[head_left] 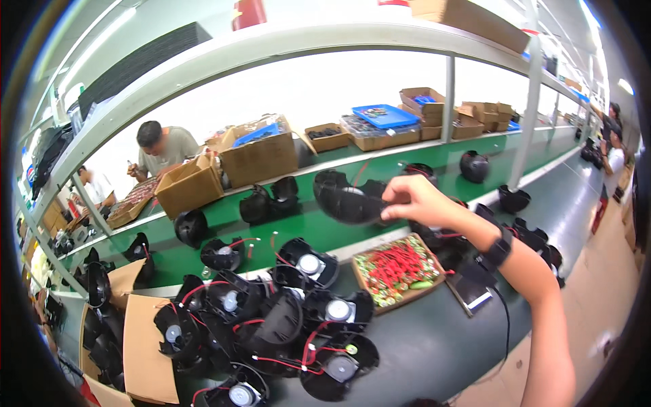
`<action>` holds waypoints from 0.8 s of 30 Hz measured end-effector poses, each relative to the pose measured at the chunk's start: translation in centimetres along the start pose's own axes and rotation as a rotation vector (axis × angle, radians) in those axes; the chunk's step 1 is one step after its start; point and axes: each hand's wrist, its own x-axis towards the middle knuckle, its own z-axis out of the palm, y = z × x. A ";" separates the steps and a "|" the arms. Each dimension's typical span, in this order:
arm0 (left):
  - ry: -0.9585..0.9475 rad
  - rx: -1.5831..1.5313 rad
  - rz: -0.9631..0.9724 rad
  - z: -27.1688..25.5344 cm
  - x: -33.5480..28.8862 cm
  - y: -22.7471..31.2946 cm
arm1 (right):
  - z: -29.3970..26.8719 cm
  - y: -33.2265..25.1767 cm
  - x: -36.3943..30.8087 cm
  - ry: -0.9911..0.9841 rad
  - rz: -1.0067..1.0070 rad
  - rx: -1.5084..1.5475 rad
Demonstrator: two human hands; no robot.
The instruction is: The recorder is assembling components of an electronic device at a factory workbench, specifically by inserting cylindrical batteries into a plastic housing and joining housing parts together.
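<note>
My right hand (417, 201), with a black band on its wrist, is raised over the green conveyor belt (434, 180). Its thumb and fingers pinch the right edge of a black plastic shell (347, 198), slightly blurred, with a thin red wire rising near it. Below the hand, an open cardboard box (376, 308) holds small green-and-white parts and red wire pieces. To its left lies a cluster of black shells, some with round silver speakers (339, 311) and red leads fitted inside. My left hand does not show.
More black shells (475, 166) stand along the belt. Cartons (258, 156) and blue trays (384, 116) line its far side, under a metal shelf frame (450, 102). A flat dark device (470, 288) with a cable lies near my forearm. A co-worker (166, 149) sits across the belt.
</note>
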 end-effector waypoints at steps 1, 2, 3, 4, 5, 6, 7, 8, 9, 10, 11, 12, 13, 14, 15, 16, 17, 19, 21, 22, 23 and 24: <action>0.051 -0.080 0.009 -0.3 0.7 0.2 | -0.4 -1.8 -3.1 0.007 -0.067 -0.036; 0.094 -0.201 0.024 0.4 1.9 0.8 | -2.1 -3.9 -7.0 0.027 -0.114 -0.106; 0.081 -0.271 0.050 1.2 3.5 1.9 | -2.4 -5.7 -10.5 0.035 -0.111 -0.099; 0.067 -0.341 0.075 2.3 5.0 3.3 | -2.5 -7.3 -13.9 0.047 -0.106 -0.092; 0.017 -0.471 0.108 2.9 6.1 4.8 | -2.3 -8.7 -17.0 0.073 -0.075 -0.019; -0.046 -0.545 0.158 3.0 7.0 6.4 | -0.9 -9.6 -19.0 0.079 -0.060 0.084; -0.134 -0.593 0.196 3.0 7.5 7.3 | 0.6 -10.7 -20.6 0.050 0.029 0.219; -0.189 -0.583 0.284 2.7 8.4 8.3 | 2.7 -11.7 -21.6 -0.001 0.114 0.354; -0.217 -0.484 0.397 2.8 8.8 9.6 | 4.9 -11.8 -23.1 -0.012 0.254 0.553; -0.211 -0.591 0.400 5.4 8.4 11.4 | 5.3 -11.8 -25.9 0.032 0.376 0.651; -0.316 -0.532 0.556 8.4 7.3 10.4 | 5.6 -11.8 -28.1 0.070 0.476 0.717; -0.448 -0.577 0.561 10.2 7.1 12.0 | 6.0 -11.8 -29.8 0.096 0.563 0.803; -0.531 -0.520 0.581 10.8 6.7 13.1 | 7.1 -11.6 -31.3 0.119 0.628 0.929; -0.612 -0.462 0.599 11.3 6.2 13.7 | 8.5 -11.0 -32.7 0.167 0.624 1.028; -0.659 -0.463 0.551 11.9 5.3 13.7 | 9.4 -10.6 -33.4 0.181 0.591 0.974; -0.704 -0.466 0.501 12.5 4.5 13.6 | 9.9 -10.4 -33.8 0.194 0.560 0.917; -0.711 -0.452 0.455 13.0 4.3 13.7 | 9.6 -10.5 -34.1 0.178 0.526 0.741; -0.672 -0.423 0.494 13.9 4.0 13.2 | 8.2 -11.1 -33.7 0.139 0.447 0.395; -0.643 -0.425 0.512 14.3 4.2 13.5 | 6.6 -11.6 -33.9 0.175 0.217 -0.083; -0.651 -0.403 0.525 14.6 4.3 13.4 | 5.8 -11.6 -33.7 0.188 0.089 -0.316; -0.666 -0.405 0.521 14.6 4.5 13.6 | 5.1 -11.5 -32.7 0.199 0.044 -0.451; -0.681 -0.406 0.512 14.6 4.7 13.7 | 4.6 -11.1 -31.0 0.206 -0.002 -0.582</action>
